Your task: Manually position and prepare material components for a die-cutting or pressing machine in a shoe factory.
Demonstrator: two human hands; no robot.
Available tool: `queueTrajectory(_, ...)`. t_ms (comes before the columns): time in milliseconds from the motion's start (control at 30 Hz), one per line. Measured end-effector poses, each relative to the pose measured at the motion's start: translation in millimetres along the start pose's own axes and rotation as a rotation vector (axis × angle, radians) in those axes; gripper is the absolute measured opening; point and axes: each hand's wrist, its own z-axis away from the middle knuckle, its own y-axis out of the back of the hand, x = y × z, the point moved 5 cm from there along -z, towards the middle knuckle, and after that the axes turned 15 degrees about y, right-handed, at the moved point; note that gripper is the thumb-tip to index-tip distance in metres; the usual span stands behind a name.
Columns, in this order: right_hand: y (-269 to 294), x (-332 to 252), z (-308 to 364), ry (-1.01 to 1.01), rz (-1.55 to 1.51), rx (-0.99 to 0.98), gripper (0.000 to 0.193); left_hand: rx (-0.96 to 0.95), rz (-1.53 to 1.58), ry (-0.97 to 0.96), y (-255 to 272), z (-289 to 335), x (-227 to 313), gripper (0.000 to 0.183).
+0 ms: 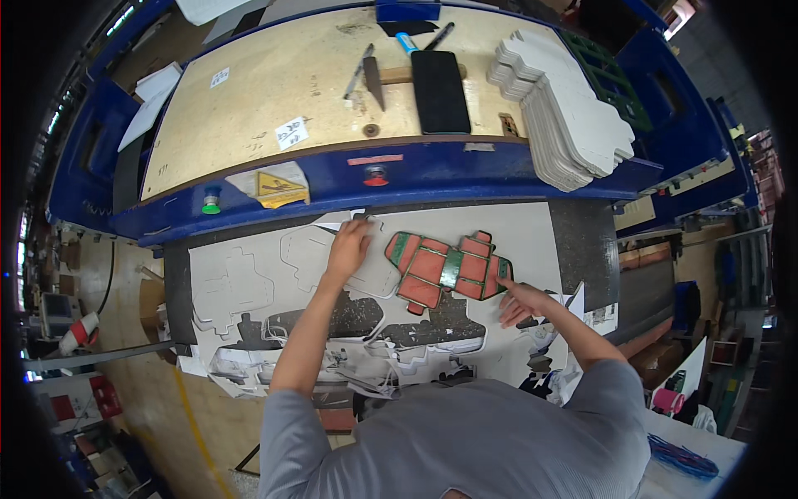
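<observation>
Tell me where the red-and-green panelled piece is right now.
In the head view, the red-and-green panelled piece lies just right of centre on the pale sheet, between the left hand and the right hand.

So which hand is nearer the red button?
Left. The left hand is below the red button in the picture, slightly to its left. The right hand is farther off, lower and well to its right.
</observation>
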Motion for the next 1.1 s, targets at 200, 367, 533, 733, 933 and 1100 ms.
queueTrajectory(200, 134.7, 41.7, 19.3, 0.646, 0.916, 0.958, 0.055, -0.270, -0.152, -0.008, -30.0, -65.0, -2.6, 0.038)
queueTrajectory(367, 153.9, 102.5, 29.5, 0.588, 0.816, 0.924, 0.064, -0.244, -0.195, -0.127, -44.4, -71.7, -0.2, 0.035)
queueTrajectory(533, 149.7, 116.8, 37.5, 0.706, 0.727, 0.990, 0.072, -0.084, -0.202, -0.188, -39.5, -51.2, -2.2, 0.023)
queueTrajectory(733, 140.3, 124.0, 22.8, 0.720, 0.650, 1.048, 0.058, -0.079, -0.039, -0.059, -36.5, -46.5, 0.9, 0.016)
queueTrajectory(933, 140.0, 112.5, 26.5, 0.686, 0.536, 1.132, 0.032, -0.140, 0.022, -0.036, -39.8, -61.1, -10.8, 0.017)
queueTrajectory(1100, 139.2, 100.3, 18.2, 0.690, 0.639, 1.156, 0.019, 0.012, 0.037, -0.145, -33.6, -67.6, -16.8, 0.020)
